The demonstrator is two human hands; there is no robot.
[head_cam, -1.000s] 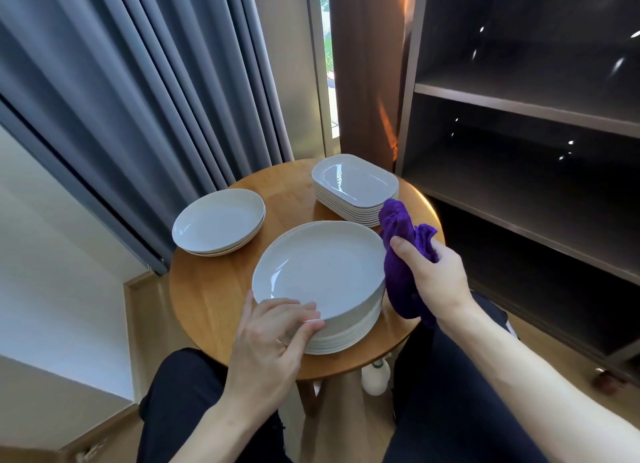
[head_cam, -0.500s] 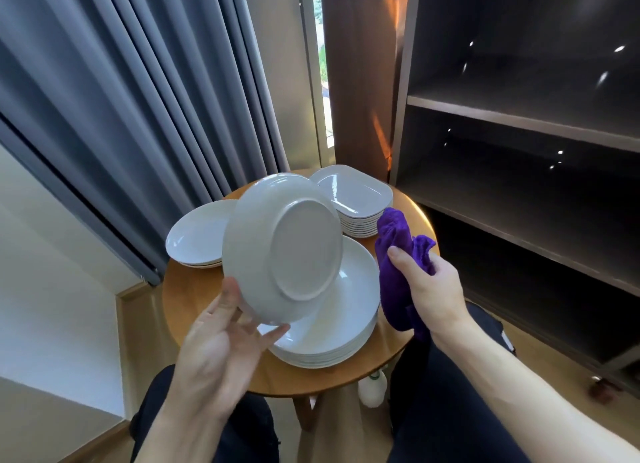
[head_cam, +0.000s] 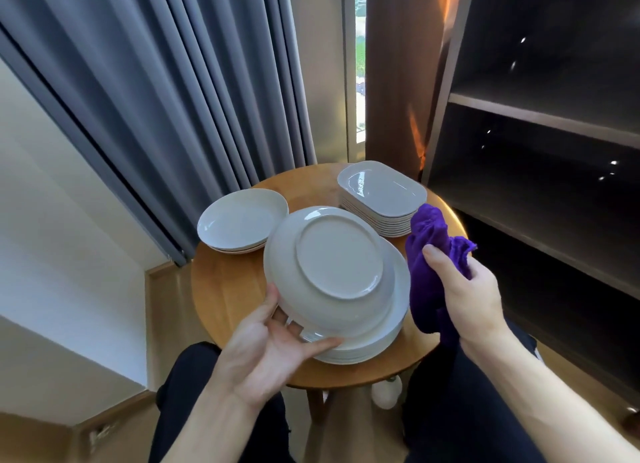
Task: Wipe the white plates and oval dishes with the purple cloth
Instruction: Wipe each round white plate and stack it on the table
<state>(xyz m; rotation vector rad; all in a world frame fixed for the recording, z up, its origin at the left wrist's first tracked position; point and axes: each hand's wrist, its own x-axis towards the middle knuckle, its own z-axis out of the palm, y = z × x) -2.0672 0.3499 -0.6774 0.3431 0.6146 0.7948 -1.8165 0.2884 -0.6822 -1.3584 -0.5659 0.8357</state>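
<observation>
Fingers [head_cam: 313,344] of the left hand [head_cam: 270,355] curl under the near rim of the lifted plate [head_cam: 339,265], with the thumb pinching at 8 o'clock. The plate's underside faces up over the plate stack [head_cam: 367,353]. At its 3 o'clock, just beside the rim but apart, the nearer right hand [head_cam: 464,300] grips the bunched purple cloth [head_cam: 427,251]. Oval dishes [head_cam: 381,192] sit at 1 o'clock on the table [head_cam: 235,310]. Half a second earlier the plate stood higher and more upright.
</observation>
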